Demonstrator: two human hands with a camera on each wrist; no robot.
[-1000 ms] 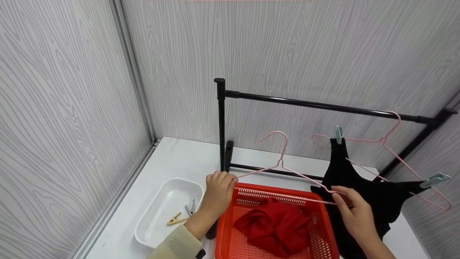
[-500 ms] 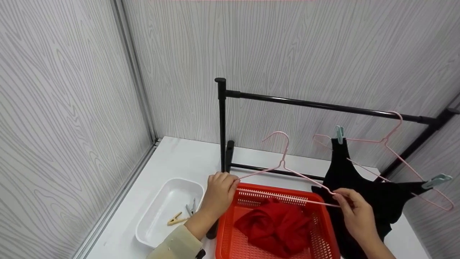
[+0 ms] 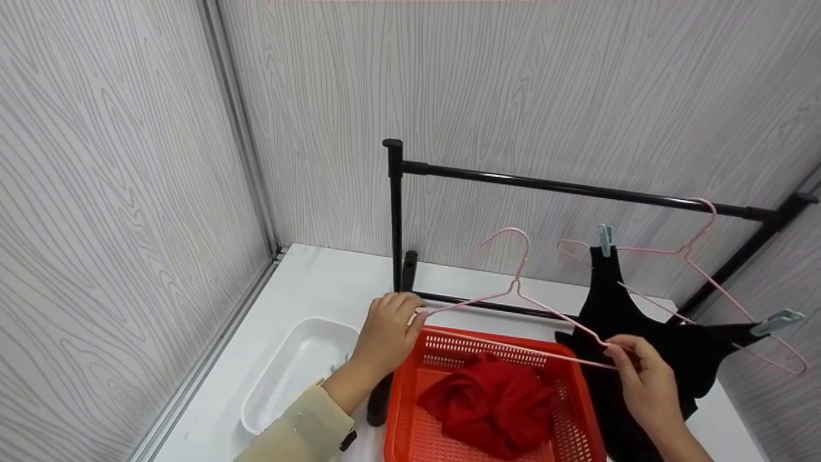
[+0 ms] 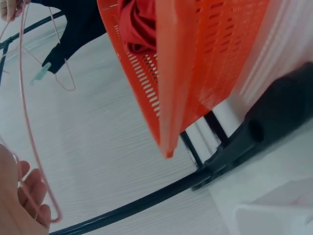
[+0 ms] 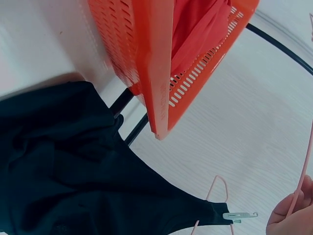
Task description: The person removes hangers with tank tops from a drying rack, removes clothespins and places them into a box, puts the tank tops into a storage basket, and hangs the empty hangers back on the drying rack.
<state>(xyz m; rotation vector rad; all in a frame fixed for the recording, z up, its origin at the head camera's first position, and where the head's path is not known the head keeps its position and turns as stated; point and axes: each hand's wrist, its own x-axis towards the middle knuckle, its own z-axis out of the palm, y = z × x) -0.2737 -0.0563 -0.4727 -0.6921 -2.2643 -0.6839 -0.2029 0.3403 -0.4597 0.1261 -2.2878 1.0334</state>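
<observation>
A thin pink wire hanger is stretched between both hands above the red basket, its hook upward. My left hand grips its left end; in the left wrist view the end loop passes around the curled fingers. My right hand pinches the right end, thumb toward the basket. Below, a crumpled red cloth lies in the perforated basket. Behind the right hand, a black garment hangs from a second pink hanger, held by two pale green clothespins.
A black rack with a horizontal bar stands behind the basket, its left post near my left hand. At the left is a white tray, partly covered by the left sleeve. Wood-patterned panels enclose the white table.
The held hanger has shifted right and slightly up with both hands. The left forearm now hides most of the loose clothespins in the white tray.
</observation>
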